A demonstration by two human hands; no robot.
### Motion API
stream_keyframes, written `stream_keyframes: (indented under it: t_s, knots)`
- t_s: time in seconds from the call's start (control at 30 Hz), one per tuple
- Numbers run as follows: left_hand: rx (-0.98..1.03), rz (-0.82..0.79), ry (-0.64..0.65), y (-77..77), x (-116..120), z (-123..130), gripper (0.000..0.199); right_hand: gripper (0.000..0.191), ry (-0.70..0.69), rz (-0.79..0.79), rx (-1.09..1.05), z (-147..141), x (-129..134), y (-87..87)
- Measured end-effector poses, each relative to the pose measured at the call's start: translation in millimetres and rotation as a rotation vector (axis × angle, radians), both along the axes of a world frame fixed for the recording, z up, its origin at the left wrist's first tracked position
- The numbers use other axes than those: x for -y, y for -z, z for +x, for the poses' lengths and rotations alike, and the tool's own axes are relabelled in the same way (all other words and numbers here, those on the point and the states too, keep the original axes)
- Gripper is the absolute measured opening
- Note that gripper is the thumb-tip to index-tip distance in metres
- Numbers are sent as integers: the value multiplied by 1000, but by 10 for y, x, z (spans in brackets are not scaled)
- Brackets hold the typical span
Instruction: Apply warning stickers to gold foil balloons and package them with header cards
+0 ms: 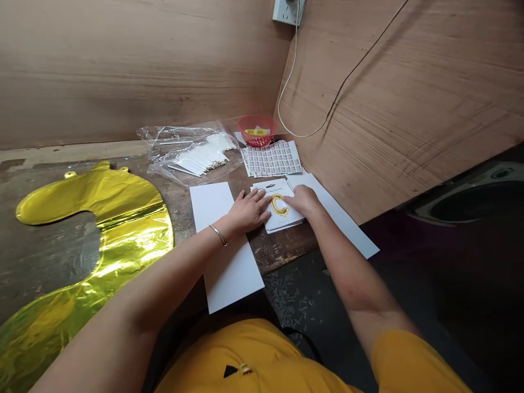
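Observation:
A small stack of white printed cards [282, 221] with a gold letter C on top lies near the table's front edge. My left hand [249, 210] rests flat with fingers spread, its fingertips on the stack's left side. At the stack's right side is my right hand [303, 201], its thumb on the top card and its other fingers curled, partly hidden. A white sheet [233, 267] lies under my left wrist. Another white sheet [344, 218] extends under my right forearm. A large gold foil balloon [135, 240] lies flat on the left.
Behind the cards are sticker sheets [272, 160], a red basket [256, 131] with yellow items, and a clear bag of white sticks [204, 155]. A cable [339, 90] hangs from a wall socket [287, 11]. Wooden panels [143, 65] border the table [278, 254].

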State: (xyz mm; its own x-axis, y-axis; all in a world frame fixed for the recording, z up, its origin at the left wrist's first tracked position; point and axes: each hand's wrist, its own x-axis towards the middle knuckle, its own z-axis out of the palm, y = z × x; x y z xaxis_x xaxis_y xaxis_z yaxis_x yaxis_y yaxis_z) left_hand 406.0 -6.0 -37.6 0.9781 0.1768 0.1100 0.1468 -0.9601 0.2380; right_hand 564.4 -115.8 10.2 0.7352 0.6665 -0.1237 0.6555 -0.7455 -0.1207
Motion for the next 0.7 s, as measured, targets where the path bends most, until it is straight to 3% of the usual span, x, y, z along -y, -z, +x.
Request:
stream_keyframes:
  t_s: [0.07, 0.2, 0.23, 0.3, 0.4, 0.5, 0.63, 0.7]
  knots:
    - [-1, -4, 6, -19, -8, -2, 55, 27, -74, -70, -17, -82, 333, -110]
    - [9, -24, 10, -41, -12, 1, 54, 11, -257, -189, -154, -445, 1347, -254]
    - [12, -29, 11, -38, -13, 3, 54, 13, -348, -150, -174, -551, 1567, -283]
    - [20, -36, 11, -33, -11, 11, 53, 18, -393, 23, -114, -731, 1831, -338]
    - [40, -39, 3, -79, 8, 34, 52, 23, -329, 358, 83, -870, 1705, -365]
    - [80, -31, -7, -226, 23, -3, 53, 32, -410, 561, 216, -883, 1189, -221]
    - [297, -78, -68, -475, -72, -374, 49, 36, -536, 451, 131, -813, 653, 159]
    - [406, -109, -219, -534, -156, -701, 39, 33, -543, 411, 95, -797, 579, 289]
